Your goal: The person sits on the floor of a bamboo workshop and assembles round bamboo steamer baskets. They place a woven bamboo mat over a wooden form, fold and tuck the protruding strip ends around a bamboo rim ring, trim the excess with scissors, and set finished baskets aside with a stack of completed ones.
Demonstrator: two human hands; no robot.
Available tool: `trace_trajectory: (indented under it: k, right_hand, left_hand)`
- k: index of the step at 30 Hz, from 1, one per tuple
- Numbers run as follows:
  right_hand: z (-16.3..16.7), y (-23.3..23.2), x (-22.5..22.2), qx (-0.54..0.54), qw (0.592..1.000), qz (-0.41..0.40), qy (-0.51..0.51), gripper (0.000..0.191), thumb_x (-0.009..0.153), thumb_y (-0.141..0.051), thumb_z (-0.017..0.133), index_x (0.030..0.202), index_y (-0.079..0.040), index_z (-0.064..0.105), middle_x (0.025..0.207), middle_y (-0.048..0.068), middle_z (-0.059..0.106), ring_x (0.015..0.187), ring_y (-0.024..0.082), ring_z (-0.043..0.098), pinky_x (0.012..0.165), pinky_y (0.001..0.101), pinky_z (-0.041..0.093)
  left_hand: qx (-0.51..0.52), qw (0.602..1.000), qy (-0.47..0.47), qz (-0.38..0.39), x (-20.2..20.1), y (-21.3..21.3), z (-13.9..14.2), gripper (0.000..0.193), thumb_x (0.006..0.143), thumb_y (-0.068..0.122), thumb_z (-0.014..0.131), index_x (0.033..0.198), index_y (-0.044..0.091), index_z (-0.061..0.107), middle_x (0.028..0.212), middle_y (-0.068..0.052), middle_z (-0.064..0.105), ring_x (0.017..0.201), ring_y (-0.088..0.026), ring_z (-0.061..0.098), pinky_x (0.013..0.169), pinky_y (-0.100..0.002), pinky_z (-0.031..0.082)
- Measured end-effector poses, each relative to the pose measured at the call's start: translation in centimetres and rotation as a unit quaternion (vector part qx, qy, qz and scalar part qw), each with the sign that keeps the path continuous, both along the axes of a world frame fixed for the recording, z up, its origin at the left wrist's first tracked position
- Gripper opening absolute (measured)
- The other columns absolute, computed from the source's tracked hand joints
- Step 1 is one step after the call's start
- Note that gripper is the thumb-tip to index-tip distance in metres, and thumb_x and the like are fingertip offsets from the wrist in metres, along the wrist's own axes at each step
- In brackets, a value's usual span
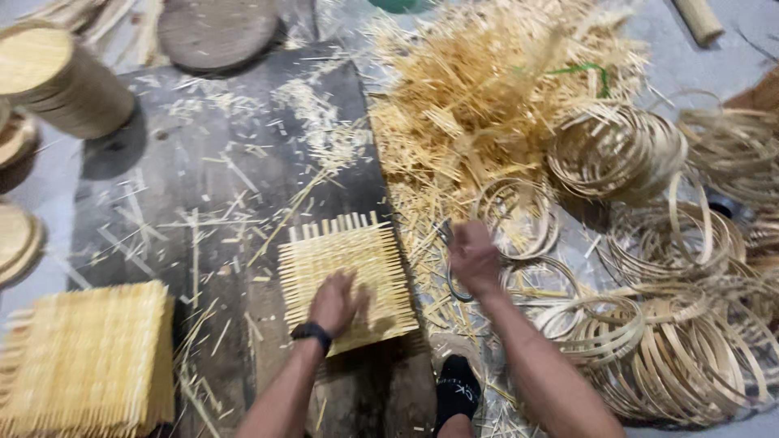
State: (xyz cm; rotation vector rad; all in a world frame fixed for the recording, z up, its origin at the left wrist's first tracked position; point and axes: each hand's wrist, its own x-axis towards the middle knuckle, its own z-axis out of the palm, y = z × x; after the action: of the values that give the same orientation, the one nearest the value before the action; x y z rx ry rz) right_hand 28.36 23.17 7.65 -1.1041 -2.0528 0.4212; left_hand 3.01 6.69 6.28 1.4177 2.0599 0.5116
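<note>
A square woven bamboo mat (345,264) lies on a dark board (219,162) in front of me. My left hand (334,302), with a black wristband, presses flat on the mat's near part, fingers spread. To the right of the mat my right hand (473,258) is closed around a pair of metal scissors (451,268), held over scattered bamboo offcuts. The scissors' blades are mostly hidden by the hand.
A stack of finished woven mats (85,361) sits at the lower left. A big heap of bamboo strips (495,89) lies ahead, and many bamboo hoops (673,324) fill the right side. Round lids (57,77) stand at the far left. My black-socked foot (457,388) rests below.
</note>
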Motion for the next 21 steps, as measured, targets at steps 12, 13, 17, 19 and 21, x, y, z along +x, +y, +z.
trace_trajectory:
  k: [12,13,17,19,21]
  right_hand:
    - [8.3,-9.8,-7.8,-0.029,0.991,0.048,0.122,0.043,0.089,-0.037,0.068,0.113,-0.001,0.062,0.097,0.009,0.065,0.087,0.027,0.064,0.076,0.0405,0.051]
    - [7.6,-9.2,-7.6,-0.282,0.932,0.071,0.218,0.042,0.092,-0.040,0.062,0.115,-0.004,0.063,0.096,0.001,0.068,0.086,0.018,0.067,0.072,0.0346,0.054]
    - [5.0,-8.7,-6.8,-0.567,0.695,0.173,0.406,0.045,0.106,-0.044,0.058,0.105,0.000,0.067,0.063,-0.005,0.041,0.051,0.007,0.036,0.043,0.0230,0.031]
    - [4.5,-9.0,-6.8,-0.580,0.650,0.184,0.456,0.038,0.107,-0.040,0.061,0.095,-0.004,0.062,0.063,-0.005,0.039,0.052,0.007,0.037,0.044,0.0223,0.030]
    - [4.6,-9.4,-7.0,-0.593,0.599,0.193,0.502,0.038,0.107,-0.040,0.061,0.090,-0.005,0.061,0.063,-0.005,0.038,0.053,0.007,0.037,0.045,0.0222,0.031]
  left_hand:
    - [0.194,0.571,-0.735,0.311,-3.6,-6.3,5.6,0.041,0.103,0.040,0.058,0.088,0.003,0.064,0.055,0.007,0.035,0.047,-0.006,0.029,0.041,-0.024,0.023]
    - [0.178,0.572,-0.733,0.320,-3.9,-6.9,5.5,0.043,0.103,0.041,0.058,0.084,0.003,0.064,0.054,0.007,0.033,0.045,-0.006,0.027,0.040,-0.024,0.021]
    - [0.178,0.516,-0.770,0.330,-4.2,-7.8,4.7,0.042,0.101,0.038,0.063,0.072,0.009,0.059,0.050,0.006,0.034,0.042,-0.007,0.028,0.035,-0.023,0.019]
    - [0.196,0.479,-0.786,0.339,-4.3,-7.9,4.7,0.044,0.101,0.038,0.065,0.067,0.010,0.056,0.050,0.006,0.035,0.041,-0.006,0.029,0.034,-0.022,0.020]
    - [0.222,0.469,-0.782,0.345,-4.2,-8.1,5.4,0.044,0.099,0.037,0.067,0.066,0.012,0.055,0.050,0.005,0.038,0.040,-0.007,0.030,0.033,-0.022,0.021]
